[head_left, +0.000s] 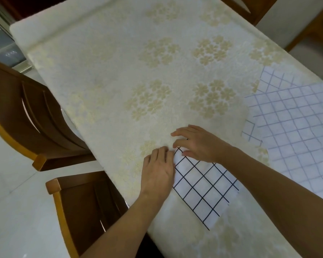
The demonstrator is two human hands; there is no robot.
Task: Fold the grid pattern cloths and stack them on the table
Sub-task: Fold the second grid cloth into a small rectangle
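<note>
Flat, holding nothing, your left hand (158,169) and right hand (196,144) press the black-grid cloth's (205,189) far corner — unfolded cloths (295,131) lie right.

On the worktop (104,75), a folded cloth (203,190) lies lower centre under both hands; unfolded cloths (296,127) lie at right; two chairs (35,116) stand at left.

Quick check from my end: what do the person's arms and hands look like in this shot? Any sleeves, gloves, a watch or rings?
Both arms are bare as far up as the head view shows: no sleeves or cuffs in frame. The left hand and right hand wear no gloves. No watch, bracelet or wrist strap shows on either wrist, and no ring is visible on the fingers that can be seen. No markings or cables appear on them.
</note>
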